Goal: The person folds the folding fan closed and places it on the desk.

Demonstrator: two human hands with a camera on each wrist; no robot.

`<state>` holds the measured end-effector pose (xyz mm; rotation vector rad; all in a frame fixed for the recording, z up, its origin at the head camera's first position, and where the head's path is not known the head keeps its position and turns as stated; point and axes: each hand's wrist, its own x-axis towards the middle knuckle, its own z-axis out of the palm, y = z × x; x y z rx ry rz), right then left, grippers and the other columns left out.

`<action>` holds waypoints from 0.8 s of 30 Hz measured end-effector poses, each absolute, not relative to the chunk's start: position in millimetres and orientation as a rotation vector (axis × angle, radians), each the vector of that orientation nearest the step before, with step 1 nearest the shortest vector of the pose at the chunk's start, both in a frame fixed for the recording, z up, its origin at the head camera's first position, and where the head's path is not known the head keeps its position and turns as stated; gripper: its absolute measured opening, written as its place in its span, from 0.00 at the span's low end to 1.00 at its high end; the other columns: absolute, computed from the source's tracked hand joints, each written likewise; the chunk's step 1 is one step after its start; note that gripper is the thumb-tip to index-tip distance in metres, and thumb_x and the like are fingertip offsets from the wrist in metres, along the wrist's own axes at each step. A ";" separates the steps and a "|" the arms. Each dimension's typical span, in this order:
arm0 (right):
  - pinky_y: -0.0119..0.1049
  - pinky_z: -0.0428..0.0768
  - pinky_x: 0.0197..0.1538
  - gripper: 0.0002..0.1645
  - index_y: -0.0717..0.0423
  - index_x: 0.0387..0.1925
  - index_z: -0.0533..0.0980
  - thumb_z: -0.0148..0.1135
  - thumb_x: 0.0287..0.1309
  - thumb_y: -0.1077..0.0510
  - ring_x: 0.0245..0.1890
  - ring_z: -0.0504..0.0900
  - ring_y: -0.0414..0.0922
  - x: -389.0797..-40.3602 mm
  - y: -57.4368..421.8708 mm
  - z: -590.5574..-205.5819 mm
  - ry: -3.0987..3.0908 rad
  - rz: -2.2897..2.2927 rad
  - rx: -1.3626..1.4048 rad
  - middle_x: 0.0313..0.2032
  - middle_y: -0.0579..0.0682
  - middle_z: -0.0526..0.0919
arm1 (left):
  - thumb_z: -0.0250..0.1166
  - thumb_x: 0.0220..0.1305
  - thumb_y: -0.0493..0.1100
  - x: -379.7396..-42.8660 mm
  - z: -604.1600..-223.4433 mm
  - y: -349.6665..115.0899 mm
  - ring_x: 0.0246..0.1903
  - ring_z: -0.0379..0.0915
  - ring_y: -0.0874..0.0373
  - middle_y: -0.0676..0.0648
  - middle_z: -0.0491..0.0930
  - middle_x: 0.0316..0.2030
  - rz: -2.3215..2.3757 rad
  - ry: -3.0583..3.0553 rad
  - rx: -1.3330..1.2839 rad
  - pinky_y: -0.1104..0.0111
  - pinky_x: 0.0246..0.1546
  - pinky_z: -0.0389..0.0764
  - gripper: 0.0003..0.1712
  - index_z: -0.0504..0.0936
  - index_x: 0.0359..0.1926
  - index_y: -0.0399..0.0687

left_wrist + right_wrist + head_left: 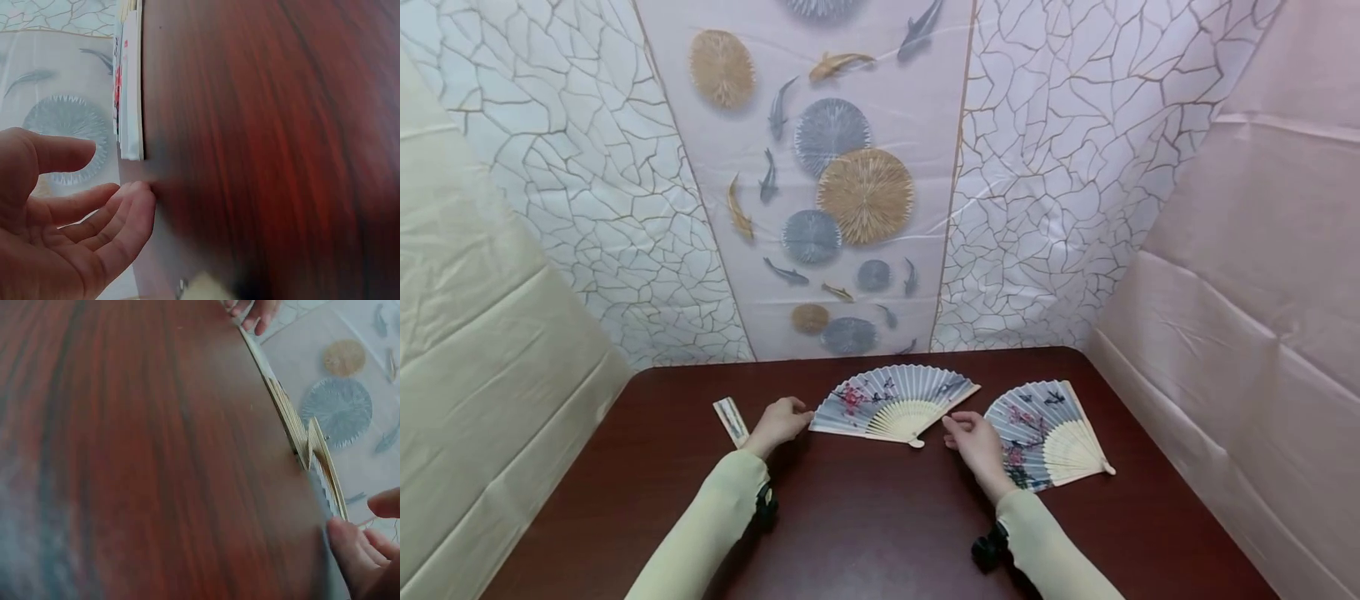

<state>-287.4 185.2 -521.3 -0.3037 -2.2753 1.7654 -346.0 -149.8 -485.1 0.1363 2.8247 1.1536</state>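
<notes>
Between the two hands lay a spread folding fan with grey-white pleated cloth, pink blossoms and pale bamboo ribs point(891, 407), its pivot turned towards the person and closer to the right hand than to the left. At the fan's left corner was the left hand point(781, 423), palm inward, its thumb standing apart from gently bent fingers. The left wrist view showed the fan's end just beyond these fingertips; whether they touched it I could not tell.

Just beside the same fan's right outer rib was the right hand point(977, 446), its thumb also apart from its fingers. One fingertip came very near the rib's end in the right wrist view, though contact was unclear.

To the right of the right hand lay a second spread fan of grey cloth with pink blossoms and pale ribs point(1045, 433), its pivot pointing away from that hand, its near-left part hidden behind the hand and wrist. To the left of the left hand was a narrow, pale strip with a dark print point(731, 419), partly covered by the wrist. Beneath both hands stretched a dark reddish-brown, wood-grained table point(865, 525), and beyond them hung a pale backdrop printed with fish and discs point(865, 196).
</notes>
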 end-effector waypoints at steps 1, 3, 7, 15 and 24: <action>0.33 0.87 0.35 0.21 0.72 0.54 0.73 0.63 0.69 0.59 0.32 0.88 0.50 -286.6 185.6 -522.5 -2.276 1.783 -0.320 0.40 0.67 0.85 | 0.62 0.71 0.43 -346.6 -486.8 -147.7 0.23 0.76 0.56 0.42 0.82 0.31 1.163 2.815 0.135 0.66 0.26 0.79 0.18 0.79 0.50 0.30; 0.31 0.87 0.34 0.23 0.73 0.55 0.71 0.62 0.70 0.57 0.30 0.87 0.48 -285.0 187.2 -523.8 -2.276 1.826 -0.350 0.40 0.68 0.85 | 0.62 0.71 0.43 -347.6 -489.7 -143.8 0.21 0.73 0.57 0.44 0.79 0.25 1.186 2.788 0.133 0.68 0.24 0.77 0.16 0.80 0.47 0.31; 0.31 0.87 0.33 0.27 0.76 0.57 0.68 0.60 0.71 0.56 0.29 0.87 0.45 -286.7 191.1 -520.8 -2.264 1.963 -0.379 0.39 0.68 0.84 | 0.61 0.70 0.41 -350.6 -491.5 -139.3 0.21 0.72 0.57 0.46 0.77 0.24 1.239 2.735 0.116 0.68 0.23 0.76 0.14 0.81 0.45 0.31; 0.32 0.88 0.37 0.30 0.84 0.59 0.66 0.54 0.75 0.56 0.30 0.87 0.43 -300.2 193.9 -510.1 -2.235 2.305 -0.313 0.35 0.66 0.86 | 0.62 0.70 0.43 -353.2 -485.4 -140.8 0.25 0.75 0.56 0.43 0.78 0.31 1.307 2.712 0.061 0.68 0.26 0.80 0.17 0.79 0.47 0.29; 0.31 0.87 0.37 0.26 0.80 0.58 0.69 0.56 0.73 0.59 0.29 0.87 0.41 -307.5 185.4 -517.2 -2.155 2.440 -0.352 0.32 0.61 0.86 | 0.62 0.70 0.43 -351.7 -490.5 -140.4 0.23 0.73 0.56 0.43 0.77 0.30 1.286 2.712 0.076 0.68 0.25 0.78 0.19 0.78 0.49 0.28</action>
